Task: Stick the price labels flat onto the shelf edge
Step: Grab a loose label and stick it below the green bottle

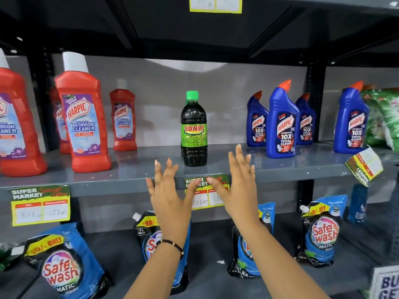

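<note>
A green, red and yellow price label [204, 198] hangs on the grey shelf edge [108, 185], below a dark Sunny bottle [194, 130]. My left hand [168, 193] is spread with its thumb on the label's left part. My right hand [239, 182] is spread too, its thumb pressing the label's top middle. Neither hand grips anything. A second label [40, 205] sticks flat on the edge at the left. A third label [364, 166] hangs crooked and tilted at the right end.
Red Harpic bottles [83, 113] stand on the shelf at left, blue Harpic bottles [280, 121] at right. Safewash pouches [321, 231] lean on the lower shelf. Another label [216, 4] sticks on the upper shelf edge. Green packets [382, 117] lie at far right.
</note>
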### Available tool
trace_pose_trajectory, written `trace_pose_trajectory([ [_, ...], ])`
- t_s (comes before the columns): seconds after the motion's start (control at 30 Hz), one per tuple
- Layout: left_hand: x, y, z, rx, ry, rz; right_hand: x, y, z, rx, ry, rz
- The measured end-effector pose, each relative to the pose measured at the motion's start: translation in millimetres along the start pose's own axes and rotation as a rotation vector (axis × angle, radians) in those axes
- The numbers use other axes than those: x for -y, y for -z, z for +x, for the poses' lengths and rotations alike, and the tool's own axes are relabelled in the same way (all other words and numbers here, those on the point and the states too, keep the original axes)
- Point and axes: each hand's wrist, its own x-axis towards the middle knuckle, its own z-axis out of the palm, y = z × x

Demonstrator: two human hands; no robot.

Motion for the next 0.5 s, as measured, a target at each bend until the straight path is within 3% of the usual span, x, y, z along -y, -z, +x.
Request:
trace_pose_trajectory([
  [0.2,-1.0,3.1,0.5,0.057,-0.028,0.069,5.4,4.2,-1.5,0.041,-0.034,-0.004],
  [0.37,-12.9,5.5,2.6,0.079,-0.018,0.066,-4.0,24.1,-8.7,0.075,-0.013,0.167],
  [0.5,-48.4,-11.0,2.4,0.108,-0.132,0.048,-32.8,51.0,-16.3,0.03,0.022,0.145],
])
